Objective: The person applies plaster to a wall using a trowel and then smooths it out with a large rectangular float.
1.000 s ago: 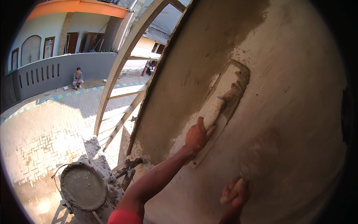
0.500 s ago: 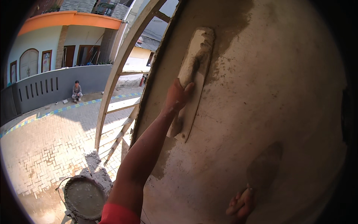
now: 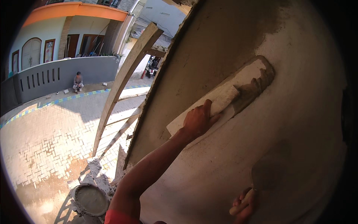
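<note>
My left hand [image 3: 199,118] is closed round the handle of a long plastering float [image 3: 257,72], which lies tilted against the wall [image 3: 291,112]. Wet mortar clings to the upper end of the float. Dark, damp plaster [image 3: 223,44] covers the wall's left strip, while the surface to the right is paler. Low on the right, my right hand [image 3: 244,205] grips the wooden handle of a trowel [image 3: 266,173]; its dark blade points upward and is hard to make out against the shaded wall.
A wooden ladder [image 3: 121,87] leans beyond the wall's left edge. Below left stands a bucket of wet mortar [image 3: 90,200] on a mortar-caked surface. Farther off, a person [image 3: 78,82] sits by a grey fence [image 3: 41,80] beside the paved lane [image 3: 56,138].
The float has swung from nearly upright to a rightward slant and moved right and down over the wall. The trowel stays low on the right. The view has shifted slightly.
</note>
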The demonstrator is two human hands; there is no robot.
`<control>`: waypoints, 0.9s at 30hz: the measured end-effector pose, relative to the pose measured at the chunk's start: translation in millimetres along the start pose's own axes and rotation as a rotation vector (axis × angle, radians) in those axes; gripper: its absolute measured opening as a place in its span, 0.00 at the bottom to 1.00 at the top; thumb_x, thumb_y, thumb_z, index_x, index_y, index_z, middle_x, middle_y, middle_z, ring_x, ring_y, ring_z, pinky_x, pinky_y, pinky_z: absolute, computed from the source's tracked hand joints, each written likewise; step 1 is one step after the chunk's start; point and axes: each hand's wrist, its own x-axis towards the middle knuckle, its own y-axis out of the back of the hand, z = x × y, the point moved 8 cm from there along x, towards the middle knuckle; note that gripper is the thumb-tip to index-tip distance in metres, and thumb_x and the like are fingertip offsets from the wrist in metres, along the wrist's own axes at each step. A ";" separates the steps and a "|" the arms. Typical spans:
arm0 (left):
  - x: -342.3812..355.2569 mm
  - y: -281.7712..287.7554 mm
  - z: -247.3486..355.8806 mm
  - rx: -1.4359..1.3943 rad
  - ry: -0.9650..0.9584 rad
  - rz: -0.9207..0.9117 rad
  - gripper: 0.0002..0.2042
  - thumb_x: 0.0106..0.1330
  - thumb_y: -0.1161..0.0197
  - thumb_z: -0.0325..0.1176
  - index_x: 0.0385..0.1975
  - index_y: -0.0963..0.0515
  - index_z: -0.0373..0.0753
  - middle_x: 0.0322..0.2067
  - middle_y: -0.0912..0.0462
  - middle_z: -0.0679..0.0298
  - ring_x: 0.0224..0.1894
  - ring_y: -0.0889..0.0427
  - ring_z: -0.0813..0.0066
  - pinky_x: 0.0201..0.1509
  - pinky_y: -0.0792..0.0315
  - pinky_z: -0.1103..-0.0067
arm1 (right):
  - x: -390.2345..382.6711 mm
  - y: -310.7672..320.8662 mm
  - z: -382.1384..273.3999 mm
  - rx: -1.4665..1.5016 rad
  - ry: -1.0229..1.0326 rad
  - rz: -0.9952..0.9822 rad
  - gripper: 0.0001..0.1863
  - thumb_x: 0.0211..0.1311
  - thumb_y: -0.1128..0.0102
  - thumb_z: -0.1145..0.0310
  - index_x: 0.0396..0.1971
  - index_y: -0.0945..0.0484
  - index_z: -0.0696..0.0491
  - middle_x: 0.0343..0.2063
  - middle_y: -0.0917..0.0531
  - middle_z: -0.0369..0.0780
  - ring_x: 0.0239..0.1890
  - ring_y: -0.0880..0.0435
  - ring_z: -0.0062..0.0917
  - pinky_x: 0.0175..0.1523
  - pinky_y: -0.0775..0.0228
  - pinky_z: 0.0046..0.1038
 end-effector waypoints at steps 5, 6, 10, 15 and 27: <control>148.4 86.1 111.5 -0.021 0.001 0.079 0.27 0.65 0.39 0.54 0.45 0.35 0.33 0.28 0.19 0.45 0.33 0.16 0.47 0.38 0.24 0.58 | 63.3 -14.8 -141.3 0.069 0.118 -0.129 0.33 0.56 0.30 0.59 0.57 0.39 0.50 0.32 0.26 0.45 0.22 0.26 0.29 0.21 0.28 0.30; 174.1 104.1 119.5 -0.015 0.015 0.096 0.27 0.65 0.40 0.54 0.45 0.34 0.33 0.29 0.19 0.45 0.35 0.16 0.47 0.40 0.24 0.58 | 74.5 -23.5 -163.4 0.105 0.120 -0.149 0.34 0.56 0.30 0.60 0.58 0.39 0.49 0.32 0.26 0.45 0.22 0.26 0.29 0.21 0.28 0.30; 248.0 155.9 120.1 -0.013 0.043 0.160 0.28 0.64 0.40 0.56 0.46 0.32 0.34 0.34 0.18 0.43 0.41 0.17 0.45 0.45 0.25 0.58 | 105.2 2.1 -213.3 0.079 0.206 0.006 0.36 0.59 0.41 0.51 0.64 0.41 0.51 0.28 0.29 0.41 0.16 0.28 0.27 0.17 0.32 0.32; 249.4 164.5 37.9 -0.051 0.122 0.227 0.36 0.61 0.38 0.59 0.54 0.34 0.30 0.40 0.19 0.39 0.47 0.20 0.41 0.51 0.27 0.58 | 124.1 -28.5 -247.7 0.086 0.073 -0.177 0.34 0.57 0.33 0.56 0.59 0.39 0.49 0.31 0.27 0.44 0.20 0.27 0.29 0.20 0.29 0.30; 125.5 105.9 -42.3 -0.312 0.444 0.223 0.28 0.63 0.36 0.49 0.50 0.30 0.30 0.37 0.17 0.43 0.44 0.16 0.50 0.45 0.25 0.62 | 126.5 -17.3 -235.5 -0.036 -0.020 -0.091 0.30 0.60 0.40 0.53 0.57 0.37 0.52 0.28 0.28 0.42 0.16 0.28 0.28 0.18 0.32 0.30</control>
